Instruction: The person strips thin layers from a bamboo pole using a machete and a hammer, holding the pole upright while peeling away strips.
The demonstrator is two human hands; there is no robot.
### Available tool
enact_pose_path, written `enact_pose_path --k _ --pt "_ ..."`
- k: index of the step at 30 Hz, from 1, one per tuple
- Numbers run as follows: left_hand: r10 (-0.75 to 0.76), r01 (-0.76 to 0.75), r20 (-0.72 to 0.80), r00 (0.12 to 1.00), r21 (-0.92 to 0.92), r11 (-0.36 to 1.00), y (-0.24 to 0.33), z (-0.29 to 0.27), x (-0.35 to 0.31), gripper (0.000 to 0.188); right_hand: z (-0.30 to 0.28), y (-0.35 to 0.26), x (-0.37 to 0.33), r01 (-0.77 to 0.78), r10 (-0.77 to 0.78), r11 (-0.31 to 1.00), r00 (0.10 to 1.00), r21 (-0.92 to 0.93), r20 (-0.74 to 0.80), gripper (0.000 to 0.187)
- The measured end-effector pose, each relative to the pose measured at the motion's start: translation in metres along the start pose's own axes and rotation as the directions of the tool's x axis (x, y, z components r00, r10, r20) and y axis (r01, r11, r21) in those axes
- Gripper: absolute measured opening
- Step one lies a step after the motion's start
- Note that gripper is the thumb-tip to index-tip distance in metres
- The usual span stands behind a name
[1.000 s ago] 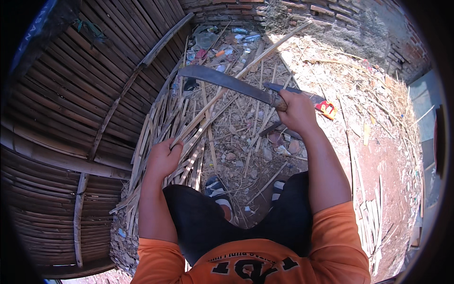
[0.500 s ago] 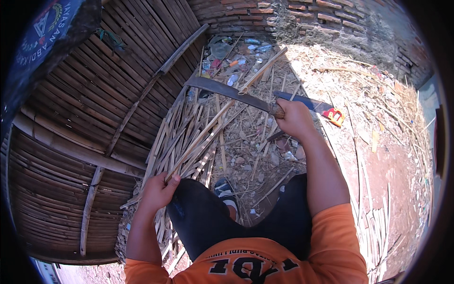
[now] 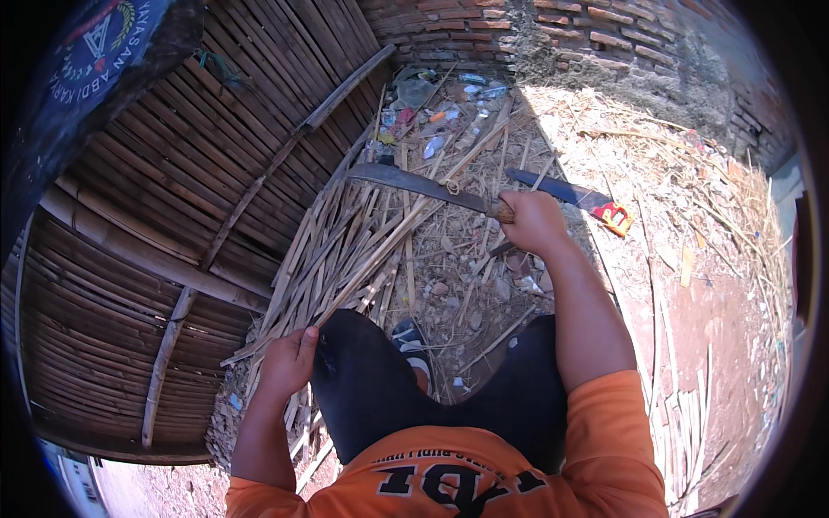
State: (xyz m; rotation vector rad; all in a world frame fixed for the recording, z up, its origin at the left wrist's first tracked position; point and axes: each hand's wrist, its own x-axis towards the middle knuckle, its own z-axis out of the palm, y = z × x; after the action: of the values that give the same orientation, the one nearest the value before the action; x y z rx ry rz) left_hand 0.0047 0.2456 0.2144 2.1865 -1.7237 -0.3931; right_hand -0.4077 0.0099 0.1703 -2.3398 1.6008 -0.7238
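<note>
My right hand [image 3: 533, 223] is closed round the wooden handle of a machete [image 3: 414, 182], its long dark blade pointing left. The blade crosses a long pale bamboo strip [image 3: 371, 263], and a small curled shaving [image 3: 451, 186] shows at the crossing. Beside my left knee, my left hand [image 3: 289, 363] is closed on the strip's near end, thumb on top. From there the strip slants away to the far right. A handsaw [image 3: 570, 193] with a red and yellow handle lies on the ground just beyond my right hand.
Many split bamboo strips [image 3: 324, 229] lie piled between my legs and the slatted bamboo wall [image 3: 129, 224] on the left. Plastic litter [image 3: 434, 147] is scattered near the brick wall [image 3: 596, 39] at the back. Sunlit straw and dirt [image 3: 682, 198] spread to the right.
The machete blade and the shaving have come slightly nearer to me. My left hand and the strip have shifted a little nearer too. The whole view has tilted slightly.
</note>
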Motion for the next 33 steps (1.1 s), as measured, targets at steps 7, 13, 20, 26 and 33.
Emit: enact_pose_path --k 7,13,20,26,33 --pt "-0.041 0.046 0.065 0.997 -0.087 0.995 -0.016 0.006 -0.011 0.065 0.009 -0.061 -0.015 0.357 -0.356 0.934 0.933 -0.008 0.052 0.019" --pt "-0.069 0.070 0.048 0.996 -0.017 0.997 -0.022 -0.010 -0.026 0.065 0.000 -0.013 -0.004 -0.017 0.016 1.000 0.999 0.022 0.028 0.022" --pt "-0.088 0.086 -0.023 0.996 -0.076 0.993 -0.039 0.006 -0.038 0.062 0.023 -0.058 -0.012 0.295 -0.291 0.955 0.953 -0.030 0.083 0.023" --pt "-0.042 0.045 -0.056 0.998 0.052 0.998 -0.036 -0.007 -0.047 0.058 0.012 -0.027 -0.001 0.062 -0.063 0.998 0.997 0.033 0.046 0.021" --pt "-0.121 0.121 -0.033 0.992 0.007 0.993 -0.048 0.007 -0.041 0.058 0.026 -0.043 -0.010 0.195 -0.184 0.977 0.975 -0.082 0.121 0.019"
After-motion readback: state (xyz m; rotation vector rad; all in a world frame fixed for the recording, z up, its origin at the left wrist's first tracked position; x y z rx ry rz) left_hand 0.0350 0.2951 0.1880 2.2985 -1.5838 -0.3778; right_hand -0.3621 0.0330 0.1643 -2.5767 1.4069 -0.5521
